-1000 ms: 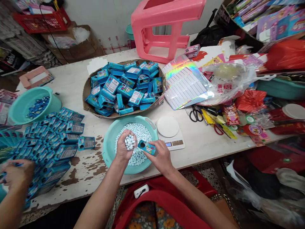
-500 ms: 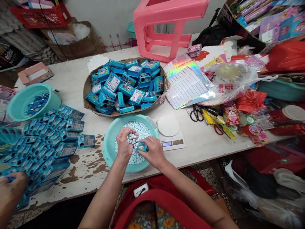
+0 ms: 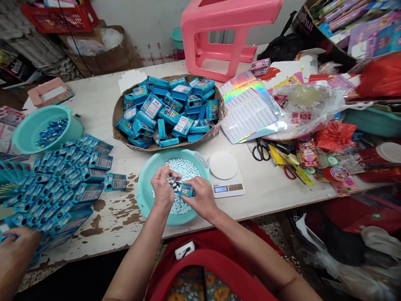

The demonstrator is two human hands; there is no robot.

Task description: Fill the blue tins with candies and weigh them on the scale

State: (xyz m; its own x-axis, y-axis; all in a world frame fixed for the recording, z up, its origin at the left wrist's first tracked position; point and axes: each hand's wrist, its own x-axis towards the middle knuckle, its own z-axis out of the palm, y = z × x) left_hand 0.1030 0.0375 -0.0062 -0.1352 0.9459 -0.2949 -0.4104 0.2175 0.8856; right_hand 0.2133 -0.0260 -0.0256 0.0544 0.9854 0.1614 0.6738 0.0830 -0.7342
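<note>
We count two of our own hands over one round teal plastic basin point(image 3: 144, 196) that holds loose white tablets. Our left hand point(image 3: 163, 191) is cupped, its fingers curled round a clutch of small white round tablets point(image 3: 172, 184). Our right hand point(image 3: 203, 200) pinches one small blue cardboard box point(image 3: 187, 190) between thumb and fingers. The box sits above the basin, between the hands and against the left fingertips. A second teal plastic basin point(image 3: 26, 130) stands far left, and one white digital kitchen scale point(image 3: 227, 182) sits just beside the near basin. Behind it are one round brown cardboard tray point(image 3: 115, 125) and one pink plastic stool point(image 3: 225, 39). The blue boxes heaped in the tray, and those spread at left point(image 3: 67, 184), overlap too much to count. A third hand point(image 3: 17, 248), a co-worker's, is cut off at the left edge. We cannot make out whether the held box is open.
</note>
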